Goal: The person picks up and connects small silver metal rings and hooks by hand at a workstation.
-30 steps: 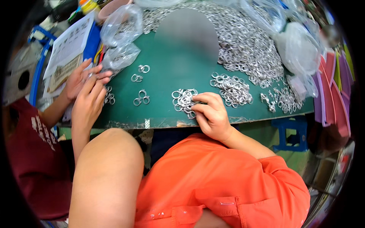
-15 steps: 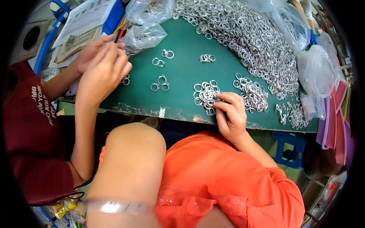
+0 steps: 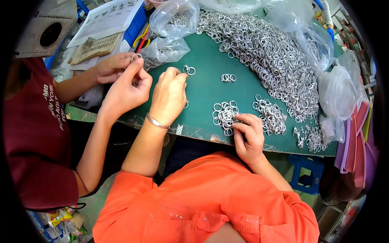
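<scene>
My left hand (image 3: 169, 95), with a silver bangle on its wrist, is closed over the green table. Its fingers curl down just beside a small cluster of metal rings (image 3: 189, 70). The palm hides its fingertips and whatever they hold; part of another ring shows at its right edge. At the right edge of a small pile of metal rings (image 3: 225, 114), my right hand (image 3: 248, 139) has bent fingers and touches the pile. What is between those fingertips is hidden. To my left, a co-worker's hands (image 3: 127, 81) hold a ring (image 3: 136, 56) above the table edge.
A large heap of rings (image 3: 275, 60) spreads across the far right. Smaller ring piles (image 3: 270, 116) and small metal parts (image 3: 300, 135) lie nearer. A ring row (image 3: 228, 77) sits mid-table. Plastic bags (image 3: 168, 50) and a blue bin (image 3: 134, 28) stand far left; a blue stool (image 3: 306, 172) is below right.
My left arm, earlier bent back toward me with its hand out of sight, now reaches forward over the ring clusters. The view has shifted. My right hand stays at the same pile.
</scene>
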Action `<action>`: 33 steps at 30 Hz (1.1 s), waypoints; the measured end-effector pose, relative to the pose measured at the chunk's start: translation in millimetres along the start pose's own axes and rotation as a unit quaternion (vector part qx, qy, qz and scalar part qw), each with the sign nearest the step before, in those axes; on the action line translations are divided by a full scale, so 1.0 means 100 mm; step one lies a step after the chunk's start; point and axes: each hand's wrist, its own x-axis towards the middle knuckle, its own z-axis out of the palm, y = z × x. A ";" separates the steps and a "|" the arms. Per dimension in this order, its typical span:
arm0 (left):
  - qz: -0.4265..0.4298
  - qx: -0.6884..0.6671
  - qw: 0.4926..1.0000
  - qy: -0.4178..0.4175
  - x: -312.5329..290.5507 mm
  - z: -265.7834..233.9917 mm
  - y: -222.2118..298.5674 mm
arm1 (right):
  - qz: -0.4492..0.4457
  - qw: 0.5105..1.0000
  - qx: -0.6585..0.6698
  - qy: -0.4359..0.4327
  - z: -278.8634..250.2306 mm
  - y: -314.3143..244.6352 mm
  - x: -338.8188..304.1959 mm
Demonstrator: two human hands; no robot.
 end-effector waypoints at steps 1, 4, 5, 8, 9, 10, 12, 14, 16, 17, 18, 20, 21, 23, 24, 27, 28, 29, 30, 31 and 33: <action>-0.007 0.018 1.000 -0.015 -0.01 0.03 -0.06 | 0.002 1.000 0.001 0.000 0.00 0.01 0.01; -0.023 0.038 0.998 -0.041 0.02 0.12 -0.21 | 0.002 1.000 0.004 0.003 0.00 0.00 0.00; -0.032 0.028 0.998 -0.043 0.03 0.12 -0.23 | 0.004 1.000 0.003 0.000 -0.01 -0.01 0.01; -0.042 -0.002 0.999 -0.032 0.07 0.15 -0.26 | 0.004 1.000 0.001 0.002 -0.01 -0.01 0.00; -0.040 -0.004 0.999 -0.025 0.07 0.17 -0.28 | 0.004 1.000 0.001 0.006 -0.01 0.00 0.00; -0.038 -0.006 0.999 -0.017 0.06 0.19 -0.29 | 0.003 1.000 0.003 0.005 -0.01 0.00 0.00; -0.042 -0.033 0.999 0.008 0.07 0.18 -0.29 | 0.000 1.000 0.012 0.001 -0.02 0.00 0.01; -0.046 -0.039 0.998 0.026 0.09 0.14 -0.29 | 0.001 1.000 0.028 0.003 -0.01 0.00 0.03; -0.072 -0.076 0.994 0.017 0.12 0.10 -0.18 | 0.006 0.999 0.040 0.010 -0.03 0.01 0.04; -0.063 -0.120 0.991 0.020 0.15 0.07 -0.08 | 0.014 0.998 0.059 0.017 -0.02 0.02 0.06; -0.070 -0.177 0.982 -0.004 0.17 0.03 0.07 | 0.043 0.995 0.090 0.029 -0.04 0.00 0.12; -0.064 -0.278 0.958 -0.042 0.14 -0.02 0.33 | 0.113 0.977 0.177 0.034 -0.04 -0.07 0.26; -0.045 -0.323 0.944 -0.058 0.13 -0.01 0.46 | 0.103 0.970 0.209 0.067 0.01 -0.05 0.33; -0.009 -0.353 0.934 -0.046 0.11 0.03 0.60 | 0.091 0.971 0.213 0.058 0.04 -0.05 0.46; -0.021 -0.367 0.929 -0.040 0.09 0.04 0.61 | 0.083 0.975 0.200 0.051 0.04 -0.08 0.52; -0.027 -0.417 0.908 -0.020 0.06 0.16 0.62 | 0.094 0.971 0.214 0.051 0.02 -0.04 0.60; -0.026 -0.434 0.901 -0.015 0.06 0.18 0.63 | 0.109 0.968 0.218 0.066 0.02 -0.03 0.62; -0.017 -0.449 0.893 -0.020 0.07 0.16 0.69 | 0.097 0.972 0.206 0.054 0.00 -0.03 0.64; -0.028 -0.460 0.887 -0.018 0.08 0.20 0.69 | 0.082 0.977 0.191 0.045 -0.05 -0.01 0.69; -0.039 -0.471 0.881 -0.016 0.06 0.26 0.69 | 0.066 0.982 0.174 0.037 -0.09 0.00 0.73; -0.026 -0.456 0.890 0.018 0.01 0.37 0.64 | 0.062 0.978 0.195 0.045 -0.13 0.04 0.78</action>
